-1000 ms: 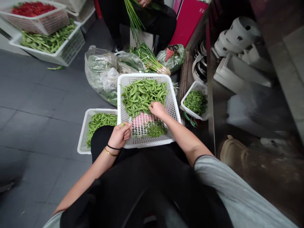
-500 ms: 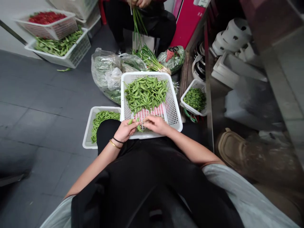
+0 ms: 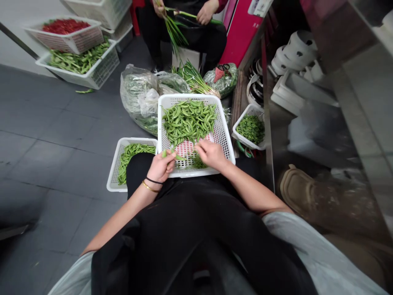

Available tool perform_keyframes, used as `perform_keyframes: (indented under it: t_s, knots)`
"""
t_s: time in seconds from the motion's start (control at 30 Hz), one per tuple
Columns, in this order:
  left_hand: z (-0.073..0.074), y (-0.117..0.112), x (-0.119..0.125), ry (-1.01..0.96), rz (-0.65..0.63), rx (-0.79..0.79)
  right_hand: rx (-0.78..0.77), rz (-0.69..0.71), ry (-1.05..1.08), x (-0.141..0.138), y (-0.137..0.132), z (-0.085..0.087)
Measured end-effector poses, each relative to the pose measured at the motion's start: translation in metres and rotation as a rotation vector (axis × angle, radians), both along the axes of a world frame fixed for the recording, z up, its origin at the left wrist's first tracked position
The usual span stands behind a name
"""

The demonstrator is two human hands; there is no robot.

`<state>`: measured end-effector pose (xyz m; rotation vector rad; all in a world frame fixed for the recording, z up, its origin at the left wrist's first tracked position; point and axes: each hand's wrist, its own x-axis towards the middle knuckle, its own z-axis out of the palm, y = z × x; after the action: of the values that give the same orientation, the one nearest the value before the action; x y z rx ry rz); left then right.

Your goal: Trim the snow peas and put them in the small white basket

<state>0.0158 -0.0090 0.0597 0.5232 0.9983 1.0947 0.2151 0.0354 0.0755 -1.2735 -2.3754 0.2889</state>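
Observation:
A white plastic basket rests on my lap, with a heap of green pea pods in its far part. Over its near left corner, my left hand is closed around a few pods, one pea pod pointing right from the fingertips. My right hand is pinched above the near right part of the basket; whatever its fingertips hold is too small to make out. Below it lies a small pile of thin green trimmings on the basket floor.
Left of my knee stands a second basket of pods. Bagged greens and spring onions lie ahead, before a seated person's hands holding long green stalks. A basket of leafy greens sits right, beside metal shelving.
My hands have moved apart, the right one going up and to the right, uncovering the trimmings. The pod in my left hand now points right. The other person's hands have spread apart.

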Motion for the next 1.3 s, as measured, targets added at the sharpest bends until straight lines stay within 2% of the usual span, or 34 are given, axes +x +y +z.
perform_keyframes:
  t_s: [0.1, 0.17, 0.33, 0.43, 0.53, 0.63, 0.7, 0.8, 0.87, 0.9, 0.93, 1.0, 1.1, 1.2, 1.3]
  knots:
    - [-0.004, 0.002, -0.007, 0.184, 0.172, 0.124, -0.088, -0.072, 0.089, 0.018, 0.009, 0.005]
    - [-0.006, 0.001, -0.009, 0.287, 0.18, 0.189, -0.166, -0.023, 0.095, 0.015, 0.008, 0.006]
    - [-0.002, -0.003, -0.009, 0.529, 0.016, 0.294, -0.297, 0.28, -0.064, -0.014, -0.002, 0.002]
    - [0.003, -0.007, -0.007, 0.563, -0.106, 0.32, -0.357, 0.317, 0.034, -0.018, -0.003, 0.0]
    - [0.002, -0.008, 0.002, 0.476, -0.265, 0.302, -0.392, 0.318, 0.169, -0.019, -0.001, -0.002]
    - [-0.005, -0.006, 0.01, 0.382, -0.295, 0.239, -0.382, 0.305, 0.158, -0.019, 0.003, -0.005]
    - [-0.01, -0.001, 0.008, 0.325, -0.204, 0.21, -0.393, 0.291, 0.136, -0.013, 0.007, -0.009]
    - [-0.015, 0.009, -0.006, 0.253, 0.084, 0.222, -0.493, 0.294, 0.048, 0.003, 0.019, -0.018]
    - [-0.018, 0.016, -0.018, 0.188, 0.218, 0.253, -0.628, 0.341, -0.143, 0.012, 0.03, -0.026]
    - [-0.019, 0.019, -0.023, 0.129, 0.228, 0.263, -0.679, 0.349, -0.265, 0.013, 0.037, -0.03]
    - [-0.021, 0.021, -0.026, 0.05, 0.196, 0.265, -0.692, 0.329, -0.376, 0.011, 0.044, -0.034]
    - [-0.023, 0.023, -0.03, -0.124, 0.064, 0.253, -0.595, 0.185, -0.506, 0.0, 0.063, -0.043]
    - [-0.022, 0.021, -0.028, -0.267, -0.127, 0.234, -0.4, -0.02, -0.526, -0.026, 0.094, -0.059]
    - [-0.018, 0.017, -0.024, -0.286, -0.17, 0.188, -0.365, -0.022, -0.52, -0.04, 0.115, -0.071]
    - [-0.018, 0.017, -0.019, -0.24, -0.166, 0.035, -0.285, 0.001, -0.327, -0.032, 0.108, -0.07]
